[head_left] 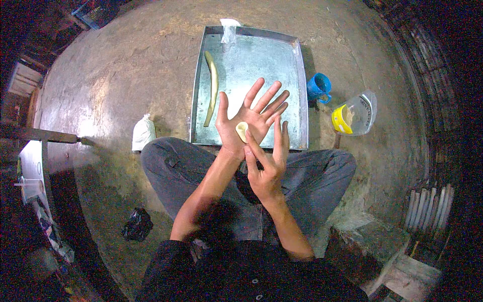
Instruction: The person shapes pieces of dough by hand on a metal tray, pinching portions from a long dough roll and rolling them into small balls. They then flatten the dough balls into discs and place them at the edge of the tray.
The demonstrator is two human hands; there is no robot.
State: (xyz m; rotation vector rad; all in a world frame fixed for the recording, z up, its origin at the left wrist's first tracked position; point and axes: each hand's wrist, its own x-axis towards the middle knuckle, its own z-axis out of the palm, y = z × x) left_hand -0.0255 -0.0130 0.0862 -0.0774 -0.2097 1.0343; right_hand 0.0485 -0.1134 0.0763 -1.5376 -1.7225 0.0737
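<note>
My left hand [241, 121] is palm up over the near part of a metal tray [251, 60], fingers spread wide. A small, flattened piece of pale dough [242, 132] lies on its palm, with a hollow pressed into it. My right hand [267, 168] comes in from the lower right, its index fingertip against the dough's lower edge. The thumb is close by, and the other fingers stretch upward, apart from the dough. Along the tray's left side lies a long, slightly curved roll of dough [213, 85].
A white plastic bag [229, 31] hangs over the tray's far rim. Right of the tray are a blue mug [319, 87] and a clear pouch with a yellow label [354, 116]. Left of my crossed legs sits a tied white bag [144, 134]; nearer lies a black bag [137, 224].
</note>
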